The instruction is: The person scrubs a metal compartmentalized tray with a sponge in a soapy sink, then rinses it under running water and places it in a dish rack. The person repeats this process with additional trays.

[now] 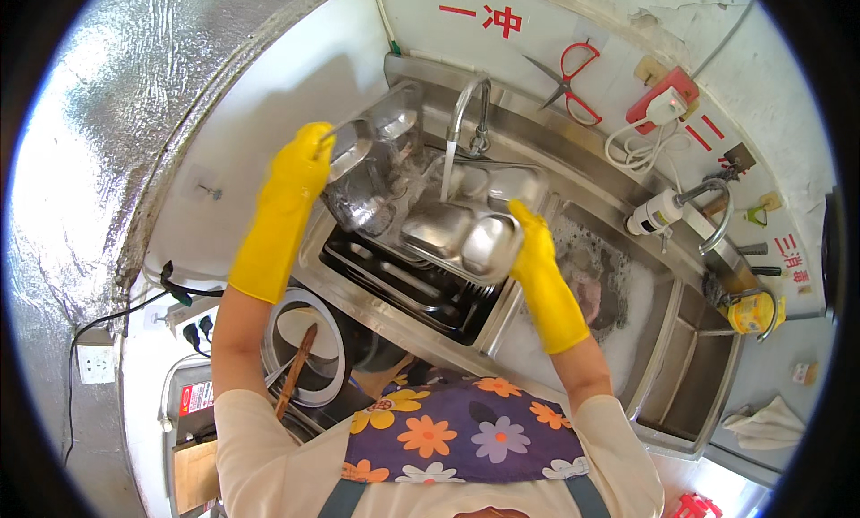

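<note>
My left hand [308,156], in a yellow rubber glove, grips the edge of a compartmented stainless steel tray [366,148], which is tilted over the left sink basin. My right hand [531,239], gloved alike, holds the right end of another metal compartment tray [453,236]. Between them, water runs from a curved faucet [470,108] and splashes over the trays. Behind these trays, one more metal tray [517,182] is partly visible. Stacked trays [403,283] stand in the basin below. The fingertips of both hands are partly hidden.
To the right are a middle basin with suds [638,316] and a third basin [685,363] with a second faucet [722,215]. Red-handled scissors [566,84] and a power strip [662,100] hang on the back wall. A round white-rimmed container [336,343] stands near my left forearm.
</note>
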